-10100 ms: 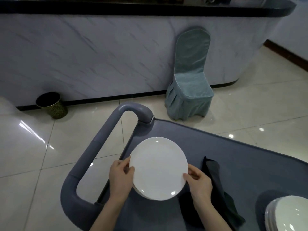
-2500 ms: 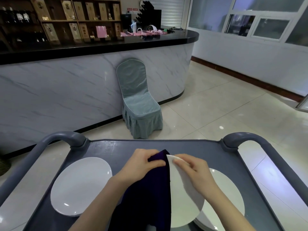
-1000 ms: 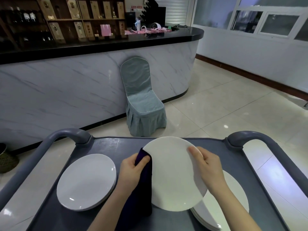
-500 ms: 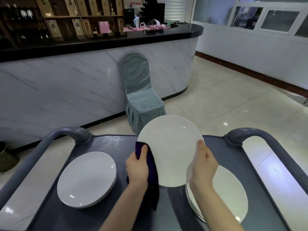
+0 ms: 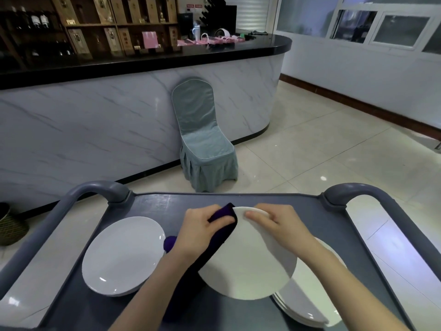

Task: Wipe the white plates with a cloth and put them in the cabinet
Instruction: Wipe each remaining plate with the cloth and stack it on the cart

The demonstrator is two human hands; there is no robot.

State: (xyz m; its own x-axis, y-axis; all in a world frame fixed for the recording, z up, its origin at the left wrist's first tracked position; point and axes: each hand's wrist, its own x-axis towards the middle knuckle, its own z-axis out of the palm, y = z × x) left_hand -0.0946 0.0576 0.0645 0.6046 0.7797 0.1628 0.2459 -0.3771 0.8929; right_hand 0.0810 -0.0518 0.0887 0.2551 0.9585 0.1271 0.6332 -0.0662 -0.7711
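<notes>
A white plate (image 5: 248, 266) is held tilted above the grey cart top (image 5: 152, 206). My right hand (image 5: 279, 225) grips its far rim, fingers curled over the edge. My left hand (image 5: 200, 228) holds a dark purple cloth (image 5: 222, 232) against the plate's left side; the cloth hangs down under my wrist. A stack of white plates (image 5: 124, 254) lies on the cart's left side. Another stack of white plates (image 5: 310, 297) lies at the right, partly hidden by the held plate and my right forearm.
The cart has raised grey handles at the left (image 5: 95, 189) and right (image 5: 358, 192). Beyond it stand a chair in a teal cover (image 5: 202, 139) and a marble-fronted bar counter (image 5: 95, 115). A woven bin (image 5: 9, 225) sits on the tiled floor at the left.
The plate has come down from an upright, raised pose to a flatter tilt near the cart. My left hand with the cloth moved up to the plate's far left edge.
</notes>
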